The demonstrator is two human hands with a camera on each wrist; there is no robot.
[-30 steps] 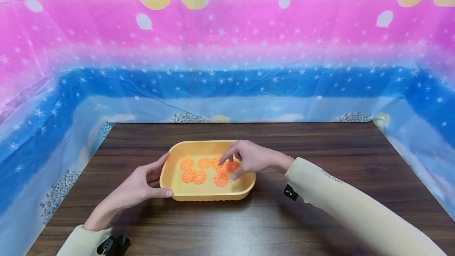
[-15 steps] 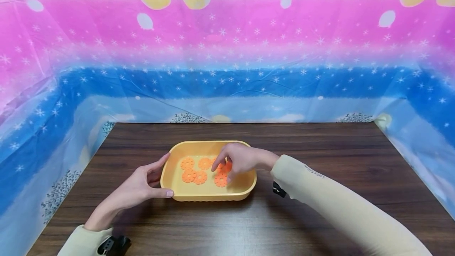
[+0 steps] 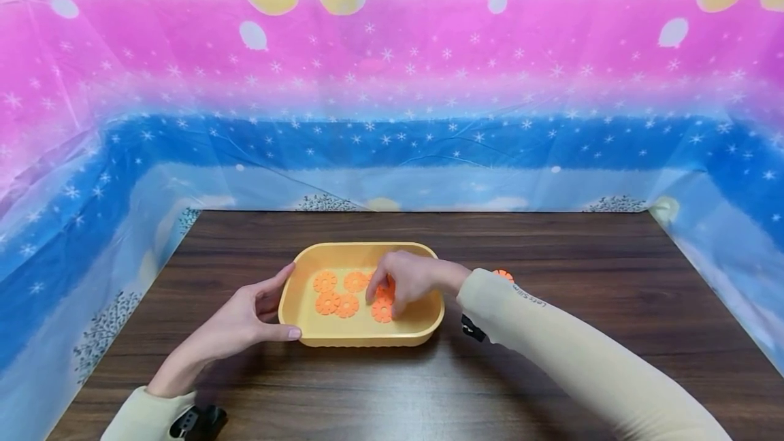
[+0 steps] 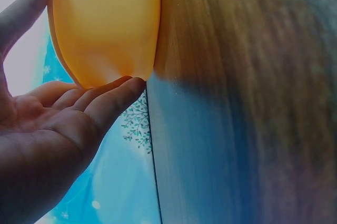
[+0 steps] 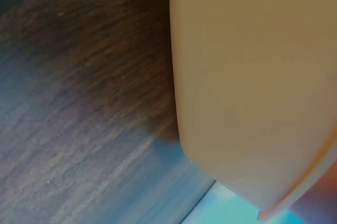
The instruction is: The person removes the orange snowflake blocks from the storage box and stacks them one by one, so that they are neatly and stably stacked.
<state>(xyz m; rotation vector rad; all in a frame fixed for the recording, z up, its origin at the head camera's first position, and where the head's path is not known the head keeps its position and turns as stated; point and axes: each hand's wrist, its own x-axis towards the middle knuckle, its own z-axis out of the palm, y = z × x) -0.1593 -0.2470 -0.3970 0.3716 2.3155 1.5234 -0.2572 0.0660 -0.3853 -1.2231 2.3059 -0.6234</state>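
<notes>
A yellow plastic tray (image 3: pixel 361 342) with rounded corners stands on the table. My left hand (image 3: pixel 245 315) holds its left end, thumb at the near corner and fingers along the outer wall. In the left wrist view, the fingertips (image 4: pixel 134 84) meet the tray's end wall. Several orange notched discs (image 3: pixel 327 303) lie flat in the tray, some overlapping. My right hand (image 3: pixel 413 281) is down inside the right half, index finger and thumb spread around orange discs (image 3: pixel 382 310) there. I cannot tell if it grips one. The tray's outer wall (image 5: pixel 253 77) fills much of the right wrist view.
Another orange disc (image 3: pixel 503 275) lies on the table to the right, partly behind the right sleeve (image 3: pixel 551 332). The dark wood table (image 3: pixel 380 393) is bordered at the back and sides by a pink and blue snowflake curtain (image 3: pixel 392 141).
My right hand has moved left and down among the discs, its fingers drawing closer together. A disc on the table now shows past the sleeve. The left hand keeps its hold on the tray.
</notes>
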